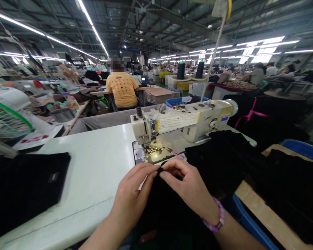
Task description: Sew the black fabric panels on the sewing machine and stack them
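Both my hands meet at the front edge of the sewing table, pinching a piece of black fabric (163,194) that hangs down toward my lap. My left hand (135,184) grips its upper edge between thumb and fingertips. Close beside it, my right hand (184,177) pinches the same edge, with a purple beaded bracelet (219,215) on that wrist. Just beyond the fingers is the sewing machine (182,121), its lamp lighting the needle plate (156,154). Pink-handled thread snips (176,153) lie on the machine bed.
A stack of black fabric (28,187) lies on the white tabletop (99,156) at left, near a fan (10,111). More black cloth (219,163) piles up at right over a blue bin (253,222) and wooden board (266,211). A person in yellow (122,88) sits ahead.
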Demonstrator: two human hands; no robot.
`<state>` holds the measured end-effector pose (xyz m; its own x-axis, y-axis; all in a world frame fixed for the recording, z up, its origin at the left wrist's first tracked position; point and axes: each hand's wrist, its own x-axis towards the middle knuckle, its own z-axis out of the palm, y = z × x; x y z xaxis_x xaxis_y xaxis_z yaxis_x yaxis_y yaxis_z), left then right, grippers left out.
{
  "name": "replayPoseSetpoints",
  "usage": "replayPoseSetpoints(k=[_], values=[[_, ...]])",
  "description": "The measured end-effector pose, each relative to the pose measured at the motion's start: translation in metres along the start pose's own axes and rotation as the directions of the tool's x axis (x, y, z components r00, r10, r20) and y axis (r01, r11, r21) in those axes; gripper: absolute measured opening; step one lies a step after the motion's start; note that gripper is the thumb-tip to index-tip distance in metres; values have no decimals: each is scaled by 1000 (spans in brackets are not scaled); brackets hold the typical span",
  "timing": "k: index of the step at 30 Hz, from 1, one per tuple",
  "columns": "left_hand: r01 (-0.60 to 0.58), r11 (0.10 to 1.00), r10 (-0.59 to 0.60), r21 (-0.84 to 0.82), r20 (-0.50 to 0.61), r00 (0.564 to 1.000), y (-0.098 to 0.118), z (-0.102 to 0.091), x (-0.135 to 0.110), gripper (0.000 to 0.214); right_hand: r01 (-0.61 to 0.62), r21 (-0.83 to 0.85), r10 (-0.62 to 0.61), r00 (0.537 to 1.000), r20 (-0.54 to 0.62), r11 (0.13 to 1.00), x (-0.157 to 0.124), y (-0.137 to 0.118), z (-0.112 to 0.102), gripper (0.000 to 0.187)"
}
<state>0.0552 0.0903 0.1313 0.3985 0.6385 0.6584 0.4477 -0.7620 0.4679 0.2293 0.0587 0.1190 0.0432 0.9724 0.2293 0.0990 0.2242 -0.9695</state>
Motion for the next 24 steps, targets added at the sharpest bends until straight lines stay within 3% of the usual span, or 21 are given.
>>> replayPoseSetpoints(k=[4, 8, 14, 24], values=[[4, 1000, -3, 5, -36, 999, 0, 1, 0, 15, 39, -69, -38, 999, 7, 997, 1, -3, -2, 7], [40, 999, -38, 21, -101, 994, 3, 3, 1, 11, -14, -58, 14, 1000, 0, 998, 3, -3, -2, 12], [30, 999, -29, 13, -104, 994, 6, 5, -2, 14, -47, -42, 47, 999, -3, 998, 3, -1, 0, 16], [28, 998, -21, 52, -121, 992, 5, 6, -1, 13, 53, -98, -54, 999, -4, 994, 1, -7, 5, 14]])
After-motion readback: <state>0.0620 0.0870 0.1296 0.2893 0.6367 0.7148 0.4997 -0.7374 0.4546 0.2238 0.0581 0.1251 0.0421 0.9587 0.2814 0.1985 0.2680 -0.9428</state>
